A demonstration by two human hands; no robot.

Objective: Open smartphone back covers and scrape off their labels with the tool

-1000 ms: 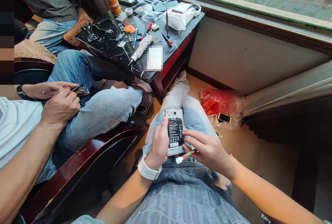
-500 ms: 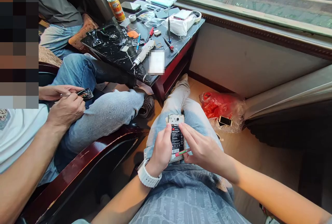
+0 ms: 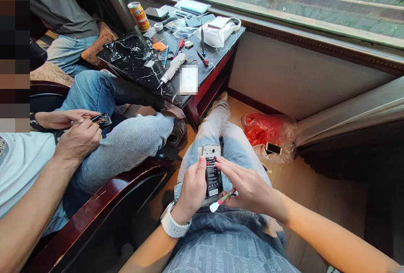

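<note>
My left hand (image 3: 193, 186) grips the left side of an opened smartphone (image 3: 211, 151), its thumb lying along the edge of the black battery (image 3: 214, 180). The phone rests over my lap with its back off, so the battery and a pale upper part with the camera lens show. My right hand (image 3: 249, 186) holds a thin pink-and-green tool (image 3: 227, 195) with a white rounded tip. That tip points down and left, below the battery. Fingertips of the same hand touch the phone near the battery's upper right corner.
Ahead stands a dark marble-topped table (image 3: 148, 83) with a can (image 3: 139, 16), a white power screwdriver (image 3: 172, 69), small tools and loose parts. A co-worker's hands (image 3: 78, 132) work on another phone (image 3: 101, 119) at left. A red plastic bag (image 3: 255, 127) and a phone (image 3: 273, 148) lie right.
The pink-and-green tool has swung so its white tip now shows below the battery. The phone and both my hands sit slightly lower in view. My right fingers have spread a little.
</note>
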